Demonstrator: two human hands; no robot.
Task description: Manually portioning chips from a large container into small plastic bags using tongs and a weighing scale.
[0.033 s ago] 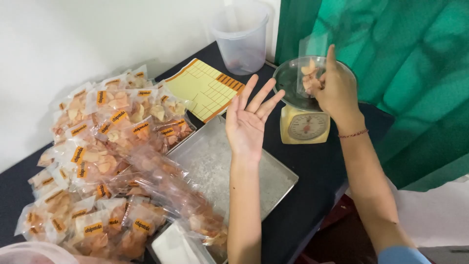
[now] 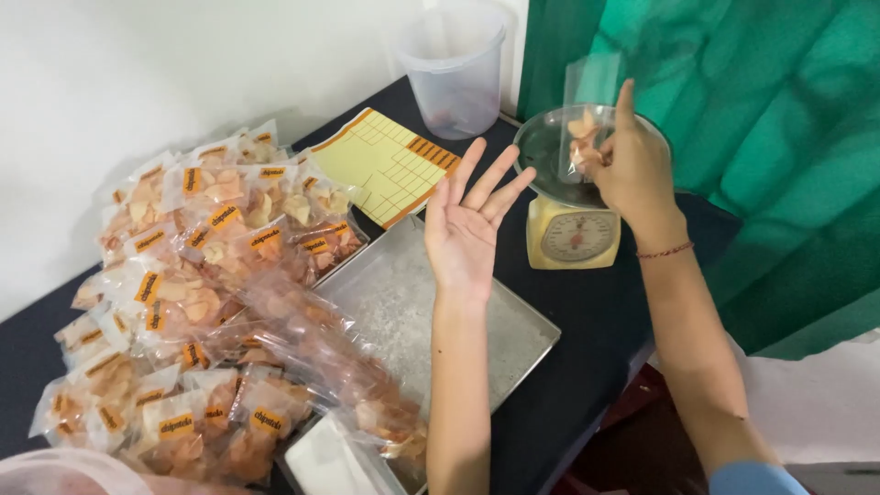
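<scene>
**Small bag of chips held above the scale**

Right hand [image 2: 632,170] raised over the clear bowl [image 2: 550,151] of the yellow kitchen scale [image 2: 570,236], fingers pinched on a small clear plastic bag [image 2: 587,101] with a few orange chips inside, index finger pointing up. Left hand [image 2: 467,229] lifted palm up, fingers spread wide, holding nothing, above the far corner of the metal tray [image 2: 394,302]. Left of the tray, a large pile of sealed chip packets [image 2: 202,293] with orange labels. Farther back, a yellow grid sheet [image 2: 385,165] and a clear plastic bucket [image 2: 454,69] near the wall.
</scene>
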